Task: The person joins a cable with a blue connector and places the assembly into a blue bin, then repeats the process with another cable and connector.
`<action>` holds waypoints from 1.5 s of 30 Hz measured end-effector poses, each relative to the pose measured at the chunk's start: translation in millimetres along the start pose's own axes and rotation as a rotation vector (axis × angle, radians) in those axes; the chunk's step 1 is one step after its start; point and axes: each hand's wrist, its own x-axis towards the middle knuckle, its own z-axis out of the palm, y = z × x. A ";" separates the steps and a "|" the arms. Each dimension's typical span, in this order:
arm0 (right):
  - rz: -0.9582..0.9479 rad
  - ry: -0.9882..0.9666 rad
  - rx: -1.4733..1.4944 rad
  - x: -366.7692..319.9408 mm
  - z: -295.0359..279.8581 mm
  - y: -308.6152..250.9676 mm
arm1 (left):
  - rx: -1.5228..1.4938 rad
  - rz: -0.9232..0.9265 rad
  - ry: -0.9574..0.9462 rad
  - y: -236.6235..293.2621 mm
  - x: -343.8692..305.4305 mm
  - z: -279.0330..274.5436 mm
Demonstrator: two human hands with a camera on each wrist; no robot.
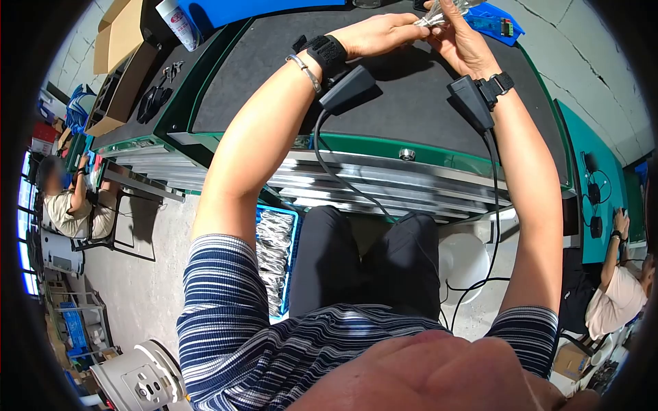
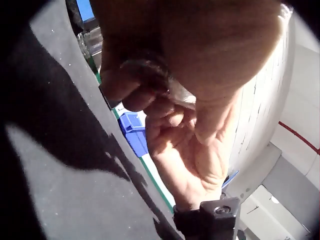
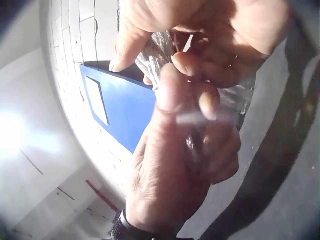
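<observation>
Pinching one clear bag (image 1: 442,12) are left hand (image 1: 384,33) and right hand (image 1: 465,46).

The clear bag (image 1: 430,20) runs off the top edge, its contents too blurred to tell.

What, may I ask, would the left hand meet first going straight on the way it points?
Probably the clear plastic wrapper that the left hand pinches, then the right hand right behind it; depth is unclear.
</observation>
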 end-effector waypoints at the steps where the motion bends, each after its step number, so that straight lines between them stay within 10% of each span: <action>1: 0.000 0.000 -0.002 1.9 -5.0 1.2 | 0.116 0.019 0.011 -2.8 1.6 -3.2; 8: 0.306 -0.112 -0.022 6.9 -19.5 4.8 | 0.246 -0.040 0.120 3.6 7.4 -4.9; 23: 0.101 0.015 0.014 2.8 6.2 14.0 | 0.279 -0.090 0.185 4.8 4.6 -7.1; 31: 0.008 0.052 0.062 8.4 6.4 19.8 | -0.058 -0.310 -0.075 25.0 -2.8 -11.6; 40: -0.017 0.045 0.006 6.9 3.0 14.2 | -0.362 -0.241 -0.183 23.8 -1.4 -9.1; 45: -0.046 0.099 -0.146 5.3 1.0 7.8 | -0.055 -0.123 -0.170 23.5 -7.0 -9.4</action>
